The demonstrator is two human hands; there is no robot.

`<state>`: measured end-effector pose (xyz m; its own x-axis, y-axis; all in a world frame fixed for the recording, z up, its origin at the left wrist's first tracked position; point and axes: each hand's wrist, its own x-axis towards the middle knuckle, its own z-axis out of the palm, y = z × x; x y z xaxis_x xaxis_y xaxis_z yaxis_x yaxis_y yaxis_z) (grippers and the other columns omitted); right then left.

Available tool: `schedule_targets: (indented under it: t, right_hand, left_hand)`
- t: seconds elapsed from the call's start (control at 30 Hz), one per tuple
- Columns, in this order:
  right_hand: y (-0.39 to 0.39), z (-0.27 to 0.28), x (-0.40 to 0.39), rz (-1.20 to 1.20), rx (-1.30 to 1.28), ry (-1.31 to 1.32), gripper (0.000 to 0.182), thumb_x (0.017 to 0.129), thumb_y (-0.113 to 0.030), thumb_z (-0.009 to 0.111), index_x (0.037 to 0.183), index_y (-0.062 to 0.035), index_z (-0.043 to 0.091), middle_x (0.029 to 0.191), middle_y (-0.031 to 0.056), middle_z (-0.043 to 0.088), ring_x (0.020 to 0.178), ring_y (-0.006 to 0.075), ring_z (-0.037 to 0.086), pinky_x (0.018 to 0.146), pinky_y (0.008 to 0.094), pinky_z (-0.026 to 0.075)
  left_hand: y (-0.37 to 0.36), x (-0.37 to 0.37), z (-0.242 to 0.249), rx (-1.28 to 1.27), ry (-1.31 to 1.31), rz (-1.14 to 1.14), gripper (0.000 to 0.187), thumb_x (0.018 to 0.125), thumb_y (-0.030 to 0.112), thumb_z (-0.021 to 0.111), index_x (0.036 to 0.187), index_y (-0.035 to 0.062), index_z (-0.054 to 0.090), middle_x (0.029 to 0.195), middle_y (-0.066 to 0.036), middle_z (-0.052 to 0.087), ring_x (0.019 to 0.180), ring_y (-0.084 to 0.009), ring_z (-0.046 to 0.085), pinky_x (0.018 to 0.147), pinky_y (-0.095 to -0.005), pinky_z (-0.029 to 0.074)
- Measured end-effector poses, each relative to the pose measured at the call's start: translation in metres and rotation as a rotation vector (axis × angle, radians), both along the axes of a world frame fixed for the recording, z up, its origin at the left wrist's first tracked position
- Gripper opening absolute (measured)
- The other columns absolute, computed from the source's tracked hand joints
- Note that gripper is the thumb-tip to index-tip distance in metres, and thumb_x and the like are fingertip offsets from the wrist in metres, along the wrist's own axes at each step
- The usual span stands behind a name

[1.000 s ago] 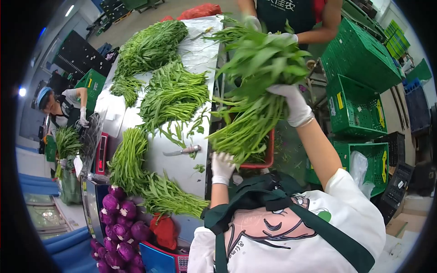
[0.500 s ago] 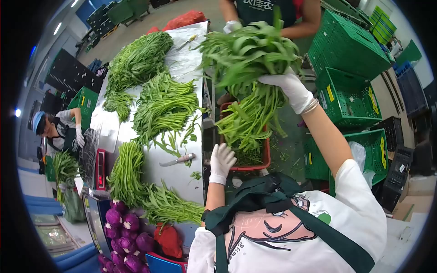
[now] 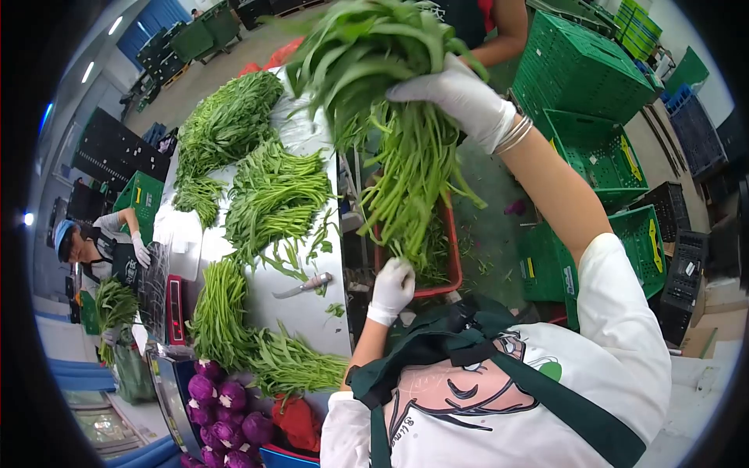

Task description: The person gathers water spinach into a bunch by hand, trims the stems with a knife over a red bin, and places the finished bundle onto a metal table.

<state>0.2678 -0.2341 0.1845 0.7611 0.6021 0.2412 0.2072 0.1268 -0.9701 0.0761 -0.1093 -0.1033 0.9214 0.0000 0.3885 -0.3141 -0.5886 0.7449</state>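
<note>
My right hand point(image 3: 468, 101), in a white glove, grips a big bunch of water spinach point(image 3: 417, 156) near its leafy end, the stems hanging down. My left hand point(image 3: 392, 290), also gloved, is closed just below the lowest stem tips; what its fingers hold, if anything, is hidden. Beneath the bunch stands a red crate point(image 3: 454, 257) with green scraps in it. On the metal table point(image 3: 308, 320) to the left lie a knife point(image 3: 303, 285) with a curved blade and several piles of the same greens point(image 3: 277, 195).
Purple cabbages point(image 3: 226, 417) and a red bag point(image 3: 295, 421) sit at the table's near end, a red scale point(image 3: 176, 308) at its left edge. Green crates point(image 3: 593, 156) stand at right. One co-worker point(image 3: 101, 246) is at left, another point(image 3: 507, 31) across from me.
My right hand has lifted the bunch up and to the left, and its stems now hang more steeply. My left hand has gone from spread fingers to closed, moving slightly right.
</note>
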Motion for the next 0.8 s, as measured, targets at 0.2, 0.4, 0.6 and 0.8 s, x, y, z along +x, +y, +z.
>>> schedule_targets:
  t: [0.2,0.4,0.6,0.8]
  right_hand:
    - [-0.009,0.01,-0.003,-0.005,0.182,0.115,0.028,0.075,-0.009,0.065,0.101,0.0001,0.06,0.083,0.0062,0.063,0.071,0.0122,0.061,0.065,0.0262,0.05]
    - [-0.013,0.001,0.012,0.163,0.345,0.442,0.021,0.079,-0.013,0.059,0.094,0.0018,0.059,0.082,0.0097,0.064,0.069,0.0181,0.064,0.066,0.029,0.054]
    - [-0.024,-0.047,0.022,0.153,0.343,0.527,0.019,0.08,-0.012,0.057,0.093,0.0012,0.058,0.078,0.0087,0.062,0.068,0.0186,0.062,0.065,0.0298,0.053]
    - [-0.059,-0.062,0.046,-0.037,0.379,0.504,0.021,0.08,-0.013,0.056,0.095,0.0016,0.057,0.077,0.0102,0.062,0.069,0.0214,0.063,0.066,0.0338,0.054]
  left_hand:
    - [0.014,0.003,-0.036,-0.326,0.188,0.114,0.028,0.068,-0.005,0.054,0.093,0.0039,0.06,0.106,-0.015,0.058,0.1,-0.0274,0.056,0.086,-0.0299,0.043]
    - [0.011,0.064,-0.003,-1.701,0.386,-0.383,0.052,0.089,0.028,0.046,0.135,0.0078,0.031,0.137,-0.013,0.033,0.123,-0.0313,0.037,0.099,-0.0438,0.036]
    - [-0.022,0.063,0.077,0.368,-0.333,0.495,0.046,0.085,0.023,0.054,0.127,0.0042,0.044,0.125,-0.014,0.048,0.113,-0.0264,0.048,0.097,-0.0429,0.038]
    - [0.024,0.006,0.026,2.849,-0.448,0.464,0.021,0.085,0.024,0.044,0.069,0.0097,0.044,0.073,-0.003,0.046,0.064,-0.0164,0.046,0.054,-0.0265,0.041]
